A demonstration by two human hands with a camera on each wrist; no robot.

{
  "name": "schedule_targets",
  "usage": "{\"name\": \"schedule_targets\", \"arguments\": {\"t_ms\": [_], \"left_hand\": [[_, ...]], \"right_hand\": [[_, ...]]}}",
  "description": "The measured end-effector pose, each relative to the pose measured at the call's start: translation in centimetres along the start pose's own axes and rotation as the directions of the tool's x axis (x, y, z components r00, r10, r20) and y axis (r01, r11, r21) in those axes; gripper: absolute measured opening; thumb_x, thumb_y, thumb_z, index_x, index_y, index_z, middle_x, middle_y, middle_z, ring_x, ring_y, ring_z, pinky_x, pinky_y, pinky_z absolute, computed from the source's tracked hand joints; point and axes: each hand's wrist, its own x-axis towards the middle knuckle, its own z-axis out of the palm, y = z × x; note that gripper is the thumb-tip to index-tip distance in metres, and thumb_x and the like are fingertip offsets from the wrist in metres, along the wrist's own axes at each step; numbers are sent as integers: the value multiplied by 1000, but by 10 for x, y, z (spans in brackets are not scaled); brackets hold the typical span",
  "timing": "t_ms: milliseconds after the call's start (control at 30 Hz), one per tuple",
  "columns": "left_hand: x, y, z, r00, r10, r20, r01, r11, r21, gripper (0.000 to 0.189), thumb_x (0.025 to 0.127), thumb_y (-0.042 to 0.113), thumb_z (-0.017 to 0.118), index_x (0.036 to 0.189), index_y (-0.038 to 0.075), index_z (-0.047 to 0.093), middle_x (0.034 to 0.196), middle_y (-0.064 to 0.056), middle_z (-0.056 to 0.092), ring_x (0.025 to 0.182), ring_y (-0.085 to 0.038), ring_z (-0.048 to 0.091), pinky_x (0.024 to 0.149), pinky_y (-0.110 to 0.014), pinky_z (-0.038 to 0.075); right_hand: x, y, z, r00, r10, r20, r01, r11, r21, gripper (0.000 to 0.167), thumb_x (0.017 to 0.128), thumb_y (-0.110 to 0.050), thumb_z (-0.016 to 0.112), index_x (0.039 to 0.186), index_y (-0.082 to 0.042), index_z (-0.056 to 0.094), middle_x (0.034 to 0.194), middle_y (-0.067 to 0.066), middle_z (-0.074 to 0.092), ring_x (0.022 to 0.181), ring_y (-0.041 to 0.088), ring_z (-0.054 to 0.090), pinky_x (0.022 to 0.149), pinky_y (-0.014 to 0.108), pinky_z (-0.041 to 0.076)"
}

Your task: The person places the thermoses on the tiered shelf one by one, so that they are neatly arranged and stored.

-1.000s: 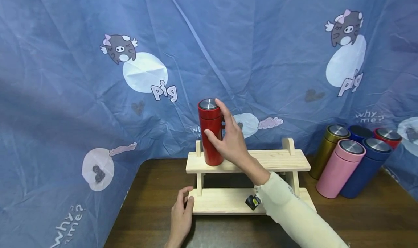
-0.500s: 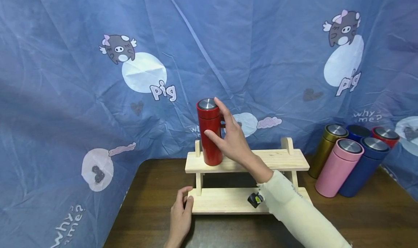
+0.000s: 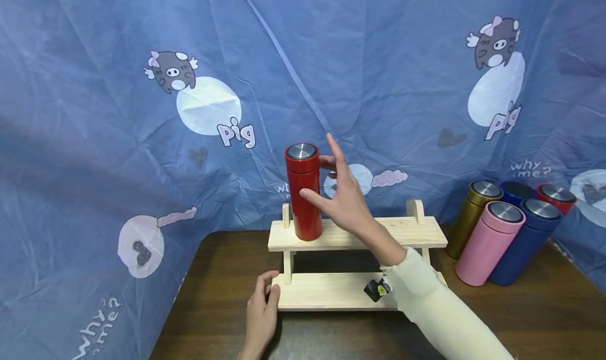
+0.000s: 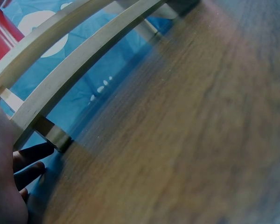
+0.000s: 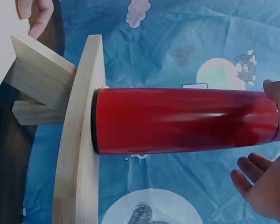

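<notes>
A red thermos bottle (image 3: 304, 202) with a steel lid stands upright at the left end of the upper board of a two-tier wooden shelf (image 3: 326, 291). My right hand (image 3: 347, 202) is spread at the bottle's right side, near its upper half. In the right wrist view the fingers (image 5: 245, 179) lie apart from the red wall, while the thumb (image 5: 273, 88) is near the lid end; whether it touches is unclear. My left hand (image 3: 262, 312) grips the left end of the lower board, its fingers (image 4: 30, 172) partly hidden beneath the board in the left wrist view.
Several more bottles stand close together to the right of the shelf: a gold one (image 3: 473, 218), a pink one (image 3: 490, 244), blue ones (image 3: 525, 244) and a red one (image 3: 558, 197). A blue printed cloth (image 3: 402, 86) hangs behind the dark wooden table (image 3: 213, 291).
My right hand has let go of the red thermos bottle; its fingers have spread and drawn off slightly to the right. The bottle and my left hand stay in place.
</notes>
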Motion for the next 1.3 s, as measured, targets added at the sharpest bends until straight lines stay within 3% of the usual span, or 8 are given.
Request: {"name": "schedule_targets", "arguments": {"t_ms": [167,633,767,967,1167,1300], "left_hand": [[0,-1,1,1000,5,-4,-5,1000,2,26,109,10,64,134,16,69,117,-6,79,99,-14,68,85,-33,48],[1,-2,1,999,45,-11,-45,999,-17,25,109,10,65,133,17,69,115,-5,79,97,-11,68,83,-32,48],[0,-1,0,999,36,-10,-36,999,-20,26,109,10,64,133,16,69,114,-5,79,96,-12,68,83,-31,48],[0,1,-1,1000,17,-3,-17,1000,-12,26,109,10,64,134,16,69,115,-6,79,98,-13,68,84,-32,48],[0,1,0,1000,18,-7,-18,1000,-6,26,109,10,64,134,16,69,116,-6,79,98,-13,69,84,-33,48],[0,0,0,1000,13,0,-13,1000,-5,26,109,10,63,134,16,68,120,-7,78,100,-15,69,85,-33,48]], "right_hand": [[-9,-2,-10,999,5,-33,-5,1000,4,113,93,-21,90,178,-27,16,153,18,58,143,30,54,115,51,46],[-52,6,-45,991,-25,-133,24,1000,-9,99,94,-10,83,176,-19,28,151,17,62,142,32,57,115,54,42],[-64,5,-55,988,-32,-149,31,999,-11,100,93,-5,82,175,-20,29,150,17,62,142,32,57,116,49,40],[-80,4,-72,974,-86,-208,79,996,-41,98,90,4,80,174,-12,32,146,19,64,137,26,60,114,31,40],[-97,9,-87,963,-85,-254,76,996,-44,97,89,10,79,172,-15,36,141,17,66,135,14,61,116,25,39],[-108,16,-94,957,-74,-281,63,997,-48,96,88,13,79,171,-12,39,138,13,68,132,13,62,114,24,40]]}}
